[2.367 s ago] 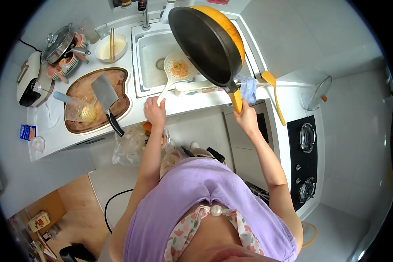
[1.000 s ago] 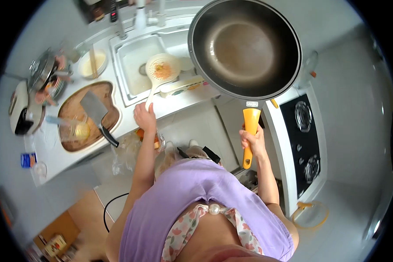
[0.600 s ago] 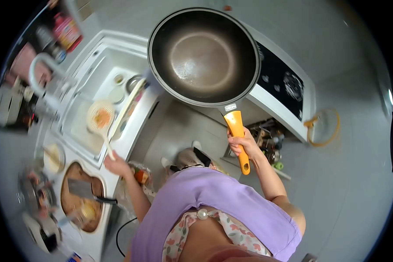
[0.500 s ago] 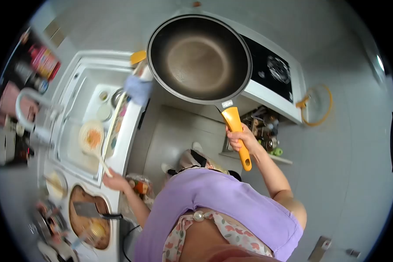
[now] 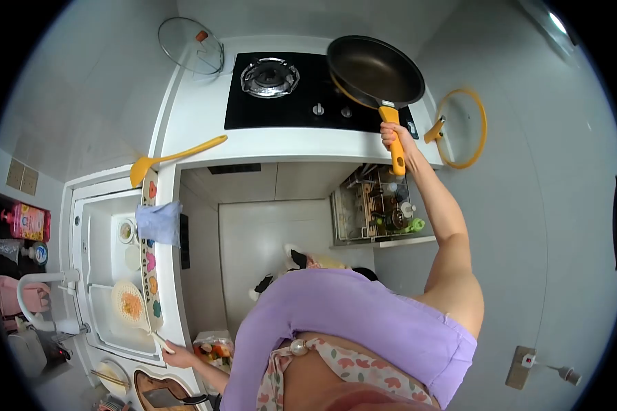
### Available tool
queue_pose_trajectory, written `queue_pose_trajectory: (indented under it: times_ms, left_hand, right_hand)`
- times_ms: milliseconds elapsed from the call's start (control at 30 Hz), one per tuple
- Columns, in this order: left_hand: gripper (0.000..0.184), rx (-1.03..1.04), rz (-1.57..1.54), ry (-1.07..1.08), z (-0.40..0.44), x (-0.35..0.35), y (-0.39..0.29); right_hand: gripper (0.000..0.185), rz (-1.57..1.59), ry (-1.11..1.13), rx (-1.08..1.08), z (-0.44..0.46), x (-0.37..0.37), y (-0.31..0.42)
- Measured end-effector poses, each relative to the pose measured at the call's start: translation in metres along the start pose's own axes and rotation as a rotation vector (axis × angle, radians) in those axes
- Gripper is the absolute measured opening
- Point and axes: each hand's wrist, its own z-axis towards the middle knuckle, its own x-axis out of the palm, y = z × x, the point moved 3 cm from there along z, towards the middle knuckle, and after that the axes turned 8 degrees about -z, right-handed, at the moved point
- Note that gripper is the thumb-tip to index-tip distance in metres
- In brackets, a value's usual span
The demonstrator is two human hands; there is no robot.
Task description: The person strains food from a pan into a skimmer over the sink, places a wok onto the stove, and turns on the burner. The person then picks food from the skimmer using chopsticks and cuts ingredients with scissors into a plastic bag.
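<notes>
My right hand is wrapped round the yellow handle of a dark frying pan. The pan's inside looks bare, and it is over the right side of the black gas stove; whether it touches the burner I cannot tell. At the lower left, my left hand grips the pale handle of a strainer ladle. Small orange pieces of food lie in its bowl, which is over the white sink.
A yellow spatula lies at the counter corner. Glass lids stand at the back left and right. A blue cloth hangs over the sink's edge. An open drawer holds bottles. A cleaver rests on a cutting board.
The frying pan and my right hand have moved away from me and to the right, over the stove's right side. My view has shifted. The strainer ladle stays over the sink.
</notes>
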Motion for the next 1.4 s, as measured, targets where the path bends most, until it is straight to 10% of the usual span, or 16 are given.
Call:
queue_pose_trajectory:
  times_ms: [800,900,1100,1167,1267,1400]
  left_hand:
    - [0.047,-0.024,-0.016,-0.057,0.001,0.018,0.025]
    - [0.048,-0.163,-0.009,-0.041,-0.005,0.022,0.029]
    - [0.026,-0.104,-0.101,-0.124,-0.007,0.002,-0.017]
    - [0.025,-0.109,-0.119,-0.086,-0.005,-0.004,-0.024]
    - [0.025,-0.139,-0.12,-0.067,-0.004,-0.01,-0.034]
    - [0.024,-0.14,-0.1,-0.07,-0.002,-0.012,-0.037]
  right_hand:
    - [0.007,-0.105,-0.07,-0.108,0.076,-0.09,0.057]
    - [0.024,-0.141,0.014,-0.076,0.076,-0.097,0.056]
    - [0.061,-0.378,-0.553,-0.064,0.064,-0.126,0.061]
    - [0.058,-0.576,-0.647,-0.356,0.045,-0.117,0.066]
    - [0.059,-1.146,-1.582,-0.817,0.004,-0.092,0.09]
    - [0.044,-1.193,-1.203,-1.311,-0.003,0.028,0.075]
